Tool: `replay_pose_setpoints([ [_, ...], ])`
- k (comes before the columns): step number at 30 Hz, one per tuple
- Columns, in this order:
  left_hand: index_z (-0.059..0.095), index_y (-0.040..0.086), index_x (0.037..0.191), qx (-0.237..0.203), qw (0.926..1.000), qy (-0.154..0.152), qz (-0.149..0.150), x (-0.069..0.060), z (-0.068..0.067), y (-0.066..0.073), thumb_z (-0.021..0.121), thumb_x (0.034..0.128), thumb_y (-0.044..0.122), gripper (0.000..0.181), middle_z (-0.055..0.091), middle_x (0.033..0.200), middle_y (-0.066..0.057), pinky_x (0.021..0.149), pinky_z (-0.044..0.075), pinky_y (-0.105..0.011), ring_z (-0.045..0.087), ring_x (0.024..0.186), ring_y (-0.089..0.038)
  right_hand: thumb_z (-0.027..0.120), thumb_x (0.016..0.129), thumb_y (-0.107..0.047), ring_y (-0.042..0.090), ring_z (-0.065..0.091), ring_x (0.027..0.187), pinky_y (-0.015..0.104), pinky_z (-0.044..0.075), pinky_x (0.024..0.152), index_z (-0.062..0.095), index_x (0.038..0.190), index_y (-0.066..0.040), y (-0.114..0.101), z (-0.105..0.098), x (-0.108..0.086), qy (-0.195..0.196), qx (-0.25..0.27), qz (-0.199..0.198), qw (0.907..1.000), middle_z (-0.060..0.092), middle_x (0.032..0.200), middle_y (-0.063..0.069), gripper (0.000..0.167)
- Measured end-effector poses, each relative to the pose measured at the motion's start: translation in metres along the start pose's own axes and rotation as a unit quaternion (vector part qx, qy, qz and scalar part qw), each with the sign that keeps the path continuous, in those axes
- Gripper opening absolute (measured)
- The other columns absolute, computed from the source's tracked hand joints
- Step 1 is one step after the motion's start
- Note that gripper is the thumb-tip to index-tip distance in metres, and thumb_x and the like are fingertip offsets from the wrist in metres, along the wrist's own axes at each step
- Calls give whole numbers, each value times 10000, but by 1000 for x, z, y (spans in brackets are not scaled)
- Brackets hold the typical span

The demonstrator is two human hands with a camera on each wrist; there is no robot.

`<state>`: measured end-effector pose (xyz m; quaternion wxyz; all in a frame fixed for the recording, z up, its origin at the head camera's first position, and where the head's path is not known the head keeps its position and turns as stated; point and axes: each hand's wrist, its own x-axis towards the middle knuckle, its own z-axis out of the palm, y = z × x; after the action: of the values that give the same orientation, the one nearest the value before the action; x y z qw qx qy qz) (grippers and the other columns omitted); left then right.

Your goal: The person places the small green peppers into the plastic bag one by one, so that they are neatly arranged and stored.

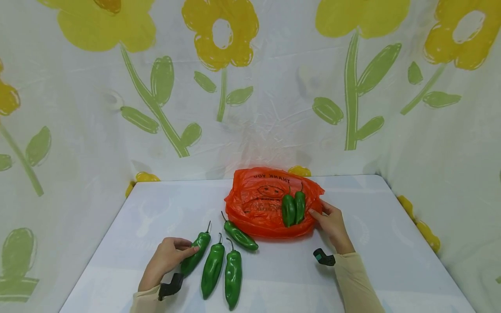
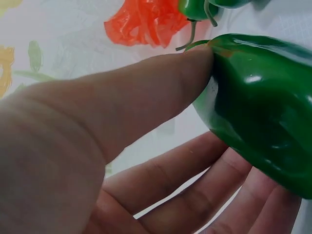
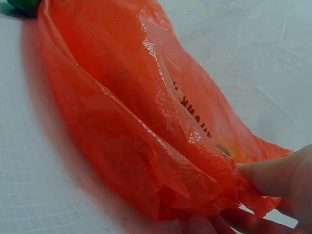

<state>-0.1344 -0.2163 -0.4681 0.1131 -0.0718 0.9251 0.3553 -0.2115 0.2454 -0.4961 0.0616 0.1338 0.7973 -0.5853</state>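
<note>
My left hand grips a green pepper, thumb on its near side and fingers round the far side. In the left wrist view the same pepper fills the right part. My right hand pinches the right edge of a red plastic bag between thumb and fingers. In the right wrist view the bag bunches at the thumb. Two green peppers lie in the bag's opening. Three more, a middle pepper, a right one and a slanted one, lie between left hand and bag.
A white table bears everything. Behind it hangs a pale cloth printed with yellow flowers. A small black camera mount sits at the left wrist, another mount at the right wrist.
</note>
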Motion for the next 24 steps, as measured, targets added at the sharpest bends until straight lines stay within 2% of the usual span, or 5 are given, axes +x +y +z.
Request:
replay_pose_setpoints([
  [4,741,-44,1144,-55,10000,-62,26,-1,-1,1,838,860,331,480,775,1053,-163,751,613,-399,736,912,-245,606,1040,-214,388,481,1443,451,507,1093,335,1616,-88,0,0,-1,-15,5,23,10000,382,1636,236,649],
  [11,730,-52,1163,-131,9998,-149,-24,-2,-2,2,880,806,279,510,771,1059,-161,771,621,-412,736,937,-266,603,1040,-203,388,483,1443,461,495,1100,337,1616,-89,0,0,-2,-23,10,18,10000,386,1635,232,645],
  [18,734,-67,1131,-314,9995,-15,-38,-3,-2,1,872,809,235,463,774,1032,-190,729,625,-387,745,885,-251,605,1042,-210,387,502,1423,443,516,1084,336,1616,-89,0,0,-2,-39,19,12,10000,390,1633,232,645],
  [24,731,-70,1134,-415,9991,52,-91,-2,-5,1,863,823,268,477,778,1036,-195,736,622,-390,747,883,-235,608,1042,-220,387,469,1453,460,494,1099,336,1618,-96,-2,0,-2,-49,7,12,10000,384,1638,226,649],
])
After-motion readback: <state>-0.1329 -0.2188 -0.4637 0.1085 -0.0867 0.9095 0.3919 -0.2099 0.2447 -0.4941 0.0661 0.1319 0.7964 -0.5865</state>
